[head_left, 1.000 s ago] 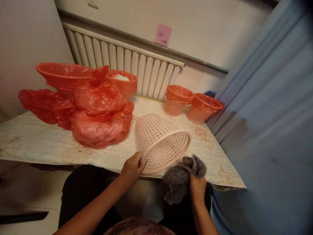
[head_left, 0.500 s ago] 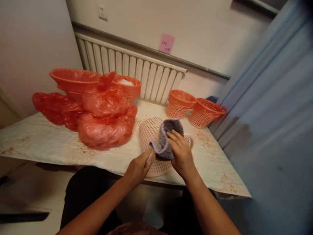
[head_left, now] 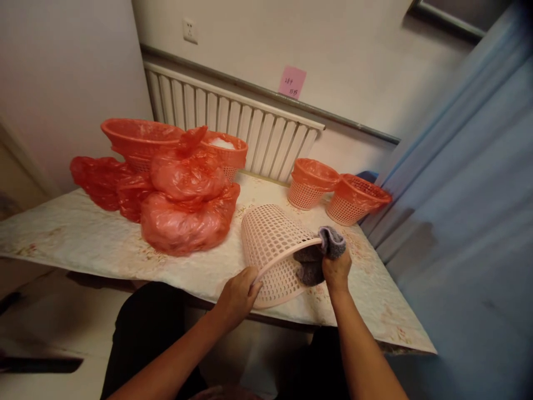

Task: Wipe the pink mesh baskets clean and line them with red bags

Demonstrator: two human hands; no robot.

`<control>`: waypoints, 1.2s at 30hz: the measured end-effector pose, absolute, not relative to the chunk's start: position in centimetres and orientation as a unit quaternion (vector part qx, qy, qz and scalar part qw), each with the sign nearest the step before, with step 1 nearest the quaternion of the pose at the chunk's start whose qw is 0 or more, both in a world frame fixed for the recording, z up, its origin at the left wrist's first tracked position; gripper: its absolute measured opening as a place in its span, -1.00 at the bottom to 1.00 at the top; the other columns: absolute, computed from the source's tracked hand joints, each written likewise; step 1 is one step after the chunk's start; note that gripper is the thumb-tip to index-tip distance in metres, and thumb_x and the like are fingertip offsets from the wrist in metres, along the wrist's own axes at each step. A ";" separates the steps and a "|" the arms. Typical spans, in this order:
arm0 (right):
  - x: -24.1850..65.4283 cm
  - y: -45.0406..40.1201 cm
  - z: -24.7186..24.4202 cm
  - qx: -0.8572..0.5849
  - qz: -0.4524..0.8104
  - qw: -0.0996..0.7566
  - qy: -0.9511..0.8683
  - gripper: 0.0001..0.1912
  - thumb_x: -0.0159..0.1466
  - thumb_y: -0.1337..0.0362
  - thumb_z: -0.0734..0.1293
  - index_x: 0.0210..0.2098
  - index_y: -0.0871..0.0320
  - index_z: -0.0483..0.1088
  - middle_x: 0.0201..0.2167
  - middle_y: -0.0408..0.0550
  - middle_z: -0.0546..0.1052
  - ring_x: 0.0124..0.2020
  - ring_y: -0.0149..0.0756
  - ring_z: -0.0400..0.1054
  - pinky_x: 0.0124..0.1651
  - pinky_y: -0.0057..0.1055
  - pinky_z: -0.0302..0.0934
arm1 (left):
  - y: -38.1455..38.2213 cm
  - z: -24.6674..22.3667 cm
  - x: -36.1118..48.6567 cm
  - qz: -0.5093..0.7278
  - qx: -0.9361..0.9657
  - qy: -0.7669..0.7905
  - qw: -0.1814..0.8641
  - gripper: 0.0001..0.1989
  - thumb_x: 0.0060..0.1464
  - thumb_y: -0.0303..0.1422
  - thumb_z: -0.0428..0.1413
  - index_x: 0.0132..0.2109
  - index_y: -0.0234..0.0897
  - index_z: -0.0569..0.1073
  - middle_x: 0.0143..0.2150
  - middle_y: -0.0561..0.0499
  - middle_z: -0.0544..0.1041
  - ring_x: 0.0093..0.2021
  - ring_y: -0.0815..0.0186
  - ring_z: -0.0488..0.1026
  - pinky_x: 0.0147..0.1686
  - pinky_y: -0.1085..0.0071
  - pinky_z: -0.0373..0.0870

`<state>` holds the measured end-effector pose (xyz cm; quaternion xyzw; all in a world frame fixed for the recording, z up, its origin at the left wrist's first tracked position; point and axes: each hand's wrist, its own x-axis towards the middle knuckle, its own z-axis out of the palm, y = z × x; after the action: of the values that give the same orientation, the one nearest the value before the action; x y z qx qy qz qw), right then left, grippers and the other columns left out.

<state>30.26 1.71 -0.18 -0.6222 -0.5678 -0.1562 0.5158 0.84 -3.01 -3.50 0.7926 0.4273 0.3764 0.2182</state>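
Observation:
A pale pink perforated plastic basket [head_left: 270, 233] lies tipped on its side on the table, its mouth turned toward the right. My left hand [head_left: 238, 294] is closed on the near left part of its rim, thumb over the edge. In my right hand [head_left: 337, 269] is a dark grey cloth [head_left: 310, 266] with a pale purple border. My fingers are wrapped round the cloth at the basket's mouth; one part of it folds over the rim and another hangs inside the opening.
Knotted red plastic bags [head_left: 189, 219] are heaped at the left, before two red-lined baskets [head_left: 141, 133]. Two smaller red-lined baskets [head_left: 308, 191] stand at the back right, near a blue curtain [head_left: 466, 194]. A radiator [head_left: 233, 116] runs behind the table [head_left: 200, 272].
My right hand has moved right with the cloth, from above the basket to its rim and mouth. The basket's opening now faces right. My left hand stays at the near left side.

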 end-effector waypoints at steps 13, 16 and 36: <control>30.2 2.7 -3.9 -0.656 -0.120 0.605 -0.435 -0.60 0.10 0.22 0.25 -0.11 0.28 0.44 -0.12 0.18 0.52 -0.05 -0.03 0.41 0.03 -0.13 0.24 | -3.1 -4.2 0.6 0.385 0.780 0.433 0.236 -0.83 0.18 -0.39 -0.08 -0.40 -0.18 0.19 -0.44 0.10 0.33 -0.45 0.32 0.29 -0.42 0.40 0.22; 30.4 2.8 -4.3 -0.655 -0.113 0.609 -0.432 -0.57 0.09 0.22 0.25 -0.10 0.29 0.44 -0.11 0.19 0.52 -0.06 -0.04 0.41 0.03 -0.12 0.25 | -3.1 -4.4 0.6 0.386 0.780 0.432 0.238 -0.83 0.19 -0.39 -0.08 -0.40 -0.18 0.18 -0.43 0.10 0.32 -0.44 0.31 0.30 -0.42 0.39 0.22; 31.5 1.9 -10.8 -0.692 -0.019 0.628 -0.356 -0.61 0.02 0.20 0.25 -0.26 0.31 0.52 -0.24 0.22 0.58 -0.17 -0.03 0.44 -0.07 -0.21 0.27 | -3.2 -5.6 -0.3 0.388 0.763 0.436 0.276 -0.76 0.23 -0.31 -0.10 -0.43 -0.17 0.09 -0.46 0.13 0.22 -0.46 0.32 0.22 -0.43 0.40 0.14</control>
<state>31.50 1.90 -10.80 -0.6917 -0.3560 -0.0189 0.6280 -0.29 -3.22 -5.64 0.7634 0.4365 0.3881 0.2758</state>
